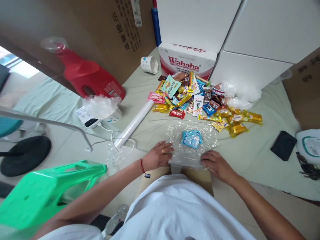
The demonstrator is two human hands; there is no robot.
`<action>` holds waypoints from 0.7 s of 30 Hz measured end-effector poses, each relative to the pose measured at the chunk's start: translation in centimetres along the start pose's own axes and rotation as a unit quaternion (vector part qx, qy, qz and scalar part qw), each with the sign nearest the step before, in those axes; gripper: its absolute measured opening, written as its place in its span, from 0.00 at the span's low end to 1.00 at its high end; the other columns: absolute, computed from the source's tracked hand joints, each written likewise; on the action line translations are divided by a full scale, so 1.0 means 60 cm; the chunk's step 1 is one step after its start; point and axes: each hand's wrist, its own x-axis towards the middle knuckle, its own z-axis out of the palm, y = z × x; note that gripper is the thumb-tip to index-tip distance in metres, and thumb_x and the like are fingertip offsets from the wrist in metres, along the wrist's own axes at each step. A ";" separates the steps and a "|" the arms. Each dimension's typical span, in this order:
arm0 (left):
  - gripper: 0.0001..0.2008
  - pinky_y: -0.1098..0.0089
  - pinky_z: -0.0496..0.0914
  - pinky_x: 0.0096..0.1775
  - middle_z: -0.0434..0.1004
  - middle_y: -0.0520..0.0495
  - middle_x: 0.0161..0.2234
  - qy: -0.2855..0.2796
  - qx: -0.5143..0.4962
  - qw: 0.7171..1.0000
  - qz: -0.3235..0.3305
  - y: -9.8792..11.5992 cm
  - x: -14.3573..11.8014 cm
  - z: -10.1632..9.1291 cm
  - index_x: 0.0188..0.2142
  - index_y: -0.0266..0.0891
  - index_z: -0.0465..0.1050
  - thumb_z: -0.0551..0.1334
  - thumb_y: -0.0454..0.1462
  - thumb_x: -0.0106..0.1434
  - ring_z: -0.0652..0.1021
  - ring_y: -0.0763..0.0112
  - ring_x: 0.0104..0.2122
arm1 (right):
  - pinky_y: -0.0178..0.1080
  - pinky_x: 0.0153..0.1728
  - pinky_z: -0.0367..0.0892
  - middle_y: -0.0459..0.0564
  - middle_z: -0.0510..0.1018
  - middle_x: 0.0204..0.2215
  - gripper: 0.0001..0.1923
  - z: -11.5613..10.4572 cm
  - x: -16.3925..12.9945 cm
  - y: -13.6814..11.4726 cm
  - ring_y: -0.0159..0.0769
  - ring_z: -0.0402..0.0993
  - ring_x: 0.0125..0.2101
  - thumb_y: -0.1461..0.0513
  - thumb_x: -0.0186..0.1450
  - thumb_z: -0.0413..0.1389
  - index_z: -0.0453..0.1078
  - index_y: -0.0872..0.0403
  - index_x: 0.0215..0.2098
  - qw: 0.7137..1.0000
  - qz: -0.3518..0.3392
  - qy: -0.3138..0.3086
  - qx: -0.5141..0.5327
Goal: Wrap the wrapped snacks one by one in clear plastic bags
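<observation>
From the head camera I read the scene left to right: a green plastic stool (47, 190) sits at the far left, a red jug (87, 75) lies behind it, and a white roll (136, 122) angles across the pale green sheet (250, 153) toward the middle. My left hand (158, 155) lies flat with its fingers spread, pressing the near left edge of a clear plastic bag (191, 140); its grip is released, holding nothing. Inside the bag lies a blue snack packet (191, 138), near its centre and apart from both hands. My right hand (215, 164) rests on the bag's near right corner, fingers curled down over the film; I cannot tell whether it pinches the film or only presses it. Beyond the bag, well apart from it, a heap of snack packets (200, 100) spreads before a Wahaha carton (186, 61), and a black pouch (283, 145) lies far right. I judge the step in hand to be flattening or closing the bag's near edge; the next move calls for both hands keeping that edge even so the film does not crease
</observation>
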 end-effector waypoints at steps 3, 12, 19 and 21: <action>0.13 0.57 0.70 0.58 0.83 0.42 0.47 0.055 -0.100 0.989 -0.091 -0.014 0.034 -0.026 0.42 0.43 0.78 0.54 0.40 0.73 0.77 0.61 0.55 | 0.41 0.44 0.71 0.52 0.83 0.38 0.18 -0.047 0.047 0.023 0.40 0.77 0.39 0.53 0.76 0.48 0.78 0.51 0.45 0.988 0.083 -0.023 0.127; 0.09 0.53 0.67 0.53 0.74 0.38 0.41 0.129 0.077 0.879 -0.452 -0.078 0.160 -0.048 0.37 0.39 0.75 0.66 0.40 0.58 0.72 0.50 0.47 | 0.41 0.40 0.64 0.59 0.79 0.46 0.12 -0.139 0.197 0.069 0.49 0.72 0.47 0.60 0.68 0.55 0.77 0.54 0.45 0.925 0.296 -0.107 -0.215; 0.14 0.52 0.65 0.51 0.70 0.39 0.44 0.306 0.158 0.856 -0.386 -0.001 0.137 -0.065 0.42 0.41 0.77 0.57 0.30 0.61 0.69 0.52 0.46 | 0.49 0.52 0.61 0.65 0.76 0.53 0.29 -0.120 0.311 0.072 0.58 0.64 0.55 0.50 0.69 0.58 0.70 0.58 0.62 0.961 0.170 -0.046 -0.213; 0.17 0.51 0.65 0.49 0.72 0.40 0.43 0.247 0.149 0.914 -0.285 0.033 0.142 -0.052 0.47 0.44 0.79 0.55 0.32 0.64 0.70 0.53 0.44 | 0.47 0.49 0.62 0.64 0.79 0.48 0.24 -0.107 0.339 0.082 0.56 0.68 0.52 0.53 0.67 0.61 0.75 0.59 0.55 0.961 0.185 -0.096 -0.184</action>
